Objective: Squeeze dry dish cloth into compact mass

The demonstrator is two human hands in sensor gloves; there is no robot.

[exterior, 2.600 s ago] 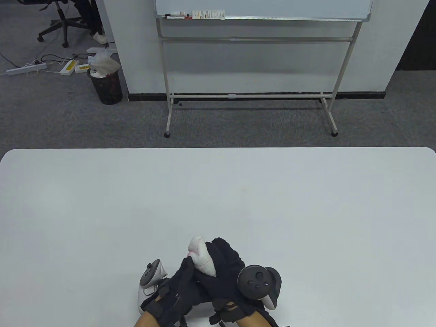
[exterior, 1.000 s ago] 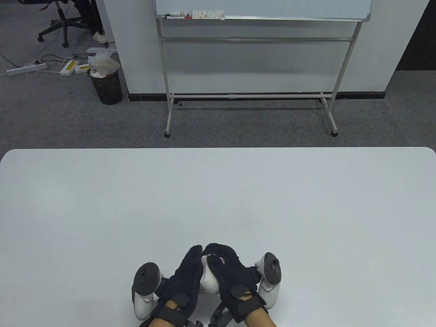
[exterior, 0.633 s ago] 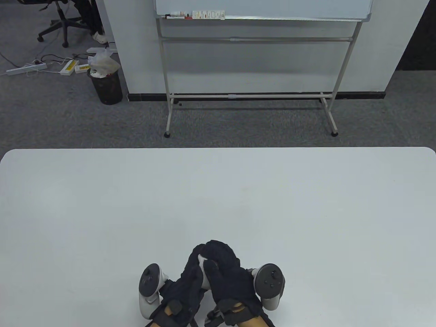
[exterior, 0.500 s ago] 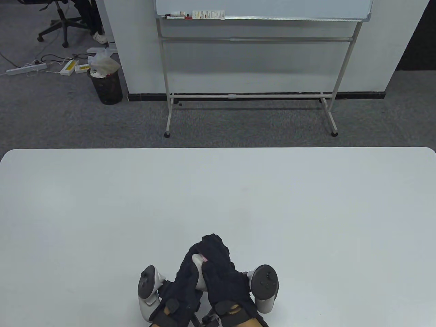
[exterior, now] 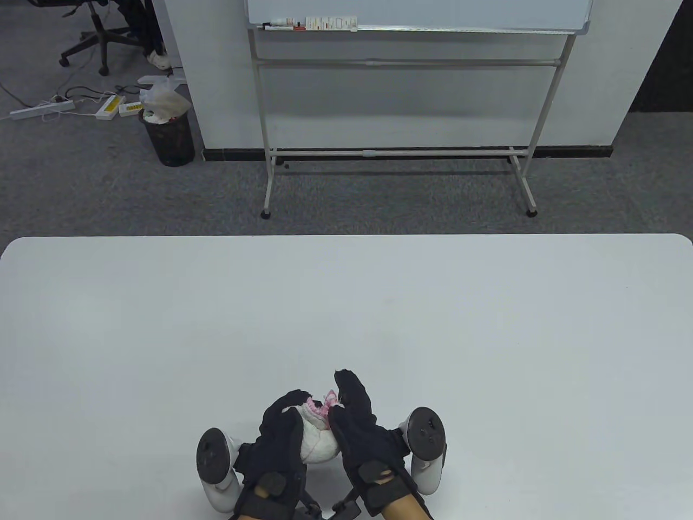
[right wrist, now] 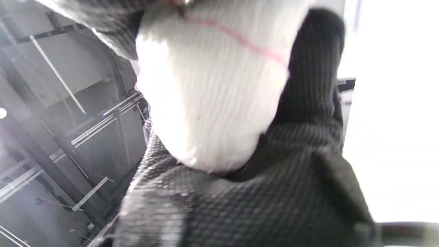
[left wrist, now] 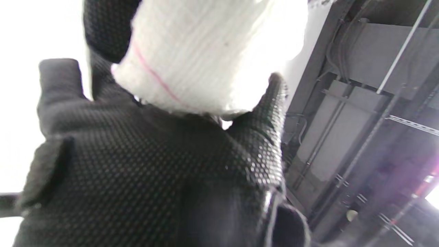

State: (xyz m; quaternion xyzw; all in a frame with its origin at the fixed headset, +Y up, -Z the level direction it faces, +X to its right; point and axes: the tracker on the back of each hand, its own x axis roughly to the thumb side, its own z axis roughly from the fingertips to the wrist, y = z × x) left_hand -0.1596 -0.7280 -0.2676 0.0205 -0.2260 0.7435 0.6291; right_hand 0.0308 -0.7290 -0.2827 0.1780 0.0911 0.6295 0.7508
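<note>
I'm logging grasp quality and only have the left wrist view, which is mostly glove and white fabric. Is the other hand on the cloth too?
Observer: Yes. In the table view the right hand presses the dish cloth from its right side, and the left hand cups it from the left.
Operator: Is the cloth fully enclosed?
Observer: No. Its pink-edged folds stick out on top between the two hands, and the right hand's fingers point away from the person rather than curling over it.
Operator: Is anything else near the hands?
Observer: Only bare table shows around them in the table view.
</note>
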